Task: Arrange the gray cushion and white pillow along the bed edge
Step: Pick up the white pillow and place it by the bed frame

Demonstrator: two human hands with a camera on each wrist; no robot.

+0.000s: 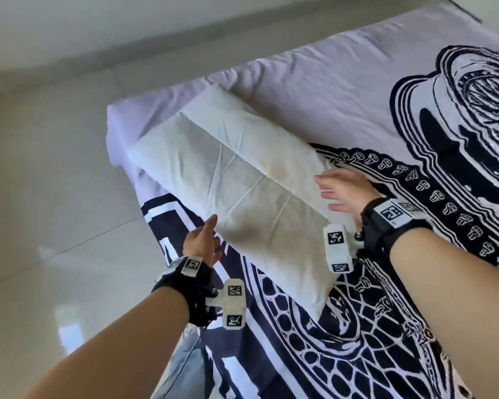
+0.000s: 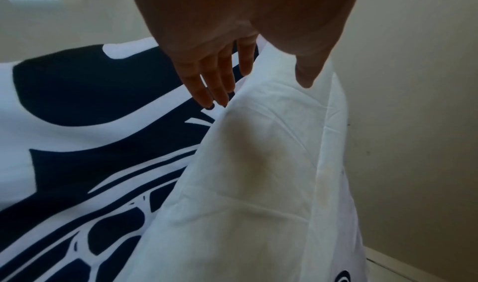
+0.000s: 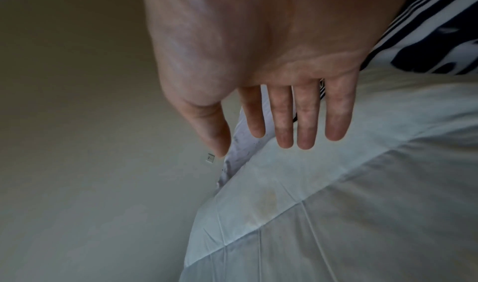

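Along the bed (image 1: 314,82) edge lies the white pillow (image 1: 242,180), flanked by both hands. Left hand (image 1: 202,243) and right hand (image 1: 343,194) hold nothing, fingers straight, possibly brushing it. Nudge both sides evenly; no gray cushion shows.

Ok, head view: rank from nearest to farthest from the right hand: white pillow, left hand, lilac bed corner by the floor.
From the right hand:
1. White pillow: right beside its fingers, on the left.
2. Left hand: across the pillow, at its floor-side edge.
3. Lilac bed corner: far end, beyond the pillow.
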